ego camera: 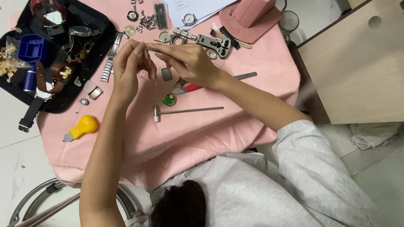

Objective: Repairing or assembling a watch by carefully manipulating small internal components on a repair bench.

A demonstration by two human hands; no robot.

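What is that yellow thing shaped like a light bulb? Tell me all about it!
The yellow tool has a round, bulb-shaped body that looks like smooth plastic or rubber, narrowing to a short grey tip that points left and slightly down. It lies on its side on the pink cloth, near the cloth's left edge, just below the black tray of watch parts. Nothing touches it except the cloth. Both hands, the left hand and the right hand, are up higher, well away from it.
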